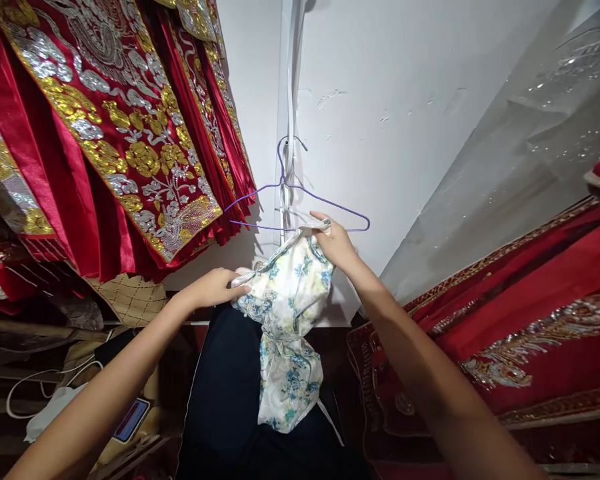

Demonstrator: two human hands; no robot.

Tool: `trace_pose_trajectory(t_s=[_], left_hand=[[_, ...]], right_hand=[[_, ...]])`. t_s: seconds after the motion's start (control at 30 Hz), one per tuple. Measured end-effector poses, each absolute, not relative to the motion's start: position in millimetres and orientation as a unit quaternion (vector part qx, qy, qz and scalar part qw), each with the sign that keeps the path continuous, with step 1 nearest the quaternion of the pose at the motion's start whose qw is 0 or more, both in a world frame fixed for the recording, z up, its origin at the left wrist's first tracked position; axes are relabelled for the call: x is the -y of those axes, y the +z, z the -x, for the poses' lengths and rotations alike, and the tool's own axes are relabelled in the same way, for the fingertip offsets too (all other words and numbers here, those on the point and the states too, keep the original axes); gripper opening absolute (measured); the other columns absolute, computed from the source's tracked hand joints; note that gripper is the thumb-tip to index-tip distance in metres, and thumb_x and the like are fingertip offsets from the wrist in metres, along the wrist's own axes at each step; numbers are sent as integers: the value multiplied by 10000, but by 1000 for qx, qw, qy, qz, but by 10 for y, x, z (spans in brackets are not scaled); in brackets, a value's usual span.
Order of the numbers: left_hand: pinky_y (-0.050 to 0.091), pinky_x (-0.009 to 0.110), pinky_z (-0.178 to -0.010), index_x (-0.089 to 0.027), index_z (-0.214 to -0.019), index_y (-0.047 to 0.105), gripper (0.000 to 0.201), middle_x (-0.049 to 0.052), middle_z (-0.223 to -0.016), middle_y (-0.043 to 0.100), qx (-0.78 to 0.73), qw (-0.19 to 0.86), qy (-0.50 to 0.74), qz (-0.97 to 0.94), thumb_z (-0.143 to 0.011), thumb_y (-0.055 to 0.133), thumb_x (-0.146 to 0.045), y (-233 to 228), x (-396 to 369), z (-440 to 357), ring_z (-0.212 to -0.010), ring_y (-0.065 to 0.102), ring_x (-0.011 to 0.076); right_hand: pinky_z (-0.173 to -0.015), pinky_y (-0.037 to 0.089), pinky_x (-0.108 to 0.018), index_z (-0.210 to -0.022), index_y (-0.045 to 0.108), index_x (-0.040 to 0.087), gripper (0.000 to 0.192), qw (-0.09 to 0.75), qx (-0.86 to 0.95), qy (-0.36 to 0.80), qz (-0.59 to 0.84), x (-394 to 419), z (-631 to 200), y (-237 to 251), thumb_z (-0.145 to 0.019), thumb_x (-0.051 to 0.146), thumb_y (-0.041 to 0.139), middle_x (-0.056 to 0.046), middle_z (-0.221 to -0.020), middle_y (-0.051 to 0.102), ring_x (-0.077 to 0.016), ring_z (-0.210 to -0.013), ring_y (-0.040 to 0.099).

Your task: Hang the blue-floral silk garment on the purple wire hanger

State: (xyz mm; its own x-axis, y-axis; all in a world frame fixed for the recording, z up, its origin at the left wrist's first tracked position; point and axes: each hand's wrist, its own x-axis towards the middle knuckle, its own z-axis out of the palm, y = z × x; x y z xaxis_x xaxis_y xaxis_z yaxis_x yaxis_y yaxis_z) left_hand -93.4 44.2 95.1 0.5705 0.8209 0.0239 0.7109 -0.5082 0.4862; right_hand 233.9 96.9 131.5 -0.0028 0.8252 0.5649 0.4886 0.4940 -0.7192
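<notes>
A purple wire hanger (300,203) hangs by its hook from a white cord (291,80) against the white wall (405,100). A floral garment (290,320) is draped from its lower bar, gripped at either upper edge by the left hand (215,287) and the right hand (336,243).

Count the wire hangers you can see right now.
1. A thin purple wire hanger hangs against the white wall, just above the floral white-and-blue garment held by both hands. Others may be hidden inside the red embroidered garments at upper left.
</notes>
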Motion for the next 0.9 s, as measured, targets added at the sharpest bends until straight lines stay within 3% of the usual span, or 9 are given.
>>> trace_pose_trajectory(t_s=[0.1, 0.27, 0.4, 0.5, 0.63, 0.7, 0.77, 0.83, 0.9], left_hand=[[406, 298, -622, -198, -715, 656, 450, 61, -686, 656, -507, 153, 92, -843, -913, 491, -566, 888, -589, 1186, -633, 587, 212], [472, 421, -972, -198, -1014, 681, 309, 145, -1131, 705, -513, 49, 184, -837, -933, 456, -394, 880, -760, 1249, -1125, 612, 313], [458, 477, -1033, -196, -809, 580, 255, 154, -1160, 661, -484, 9, 273, -831, -947, 411, -327, 1128, -851, 1051, -1141, 597, 310], [491, 447, -983, -204, -740, 513, 214, 131, -1108, 659, -455, 26, 335, -825, -923, 429, -279, 1354, -915, 859, -1063, 619, 290], [486, 402, -992, -195, -962, 596, 171, 91, -1144, 681, -402, 26, 437, -804, -925, 431, -217, 1597, -989, 635, -1089, 625, 256], [491, 383, -980, -203, -1166, 592, 292, 79, -1166, 690, -393, 22, 458, -797, -931, 421, -181, 1672, -1032, 590, -1090, 636, 239], [487, 371, -987, -204, -1270, 572, 391, 83, -1226, 681, -388, 12, 455, -801, -918, 414, -139, 1715, -1080, 604, -1121, 632, 234], [480, 373, -997, -188, -1238, 608, 390, 94, -1224, 678, -395, -5, 436, -809, -906, 414, -126, 1741, -1126, 655, -1125, 626, 243], [481, 374, -981, -177, -1165, 645, 337, 102, -1158, 676, -400, -19, 410, -820, -921, 414, -154, 1772, -1161, 714, -1081, 625, 247]], right_hand=[[-773, 454, -326, -996, 714, 183, 303, 432, 712, 168, 528, -1074, -2435, 1135, -785, 220, 499, -67, -946, 739, -237, -867, 644], [-602, 329, -275, -754, 631, 208, 143, 423, 708, 112, 555, -868, -2660, 1186, -786, 225, 492, 7, -649, 600, -175, -640, 523], [-583, 278, -283, -605, 510, 204, 245, 474, 684, 92, 547, -736, -2773, 1378, -826, 312, 518, 23, -566, 454, -148, -598, 418], [-587, 289, -279, -607, 505, 200, 249, 467, 692, 124, 537, -666, -2762, 1412, -815, 331, 544, 22, -585, 461, -146, -610, 426], [-599, 353, -270, -790, 615, 192, 120, 426, 728, 207, 495, -495, -2632, 1333, -787, 230, 501, 3, -703, 588, -162, -659, 515], [-604, 381, -272, -1102, 652, 213, 366, 404, 747, 212, 484, -403, -2601, 1308, -770, 183, 501, 8, -753, 635, -167, -650, 537], [-610, 401, -283, -1417, 507, 246, 663, 411, 748, 173, 492, -352, -2649, 1320, -759, 159, 530, 18, -744, 649, -175, -625, 546], [-631, 425, -303, -1565, 328, 236, 842, 458, 717, 110, 514, -366, -2776, 1370, -761, 164, 565, 1, -764, 672, -196, -647, 579], [-672, 453, -329, -1568, 344, 200, 845, 507, 672, 44, 538, -435, -2946, 1450, -765, 203, 609, -50, -852, 711, -225, -722, 625]])
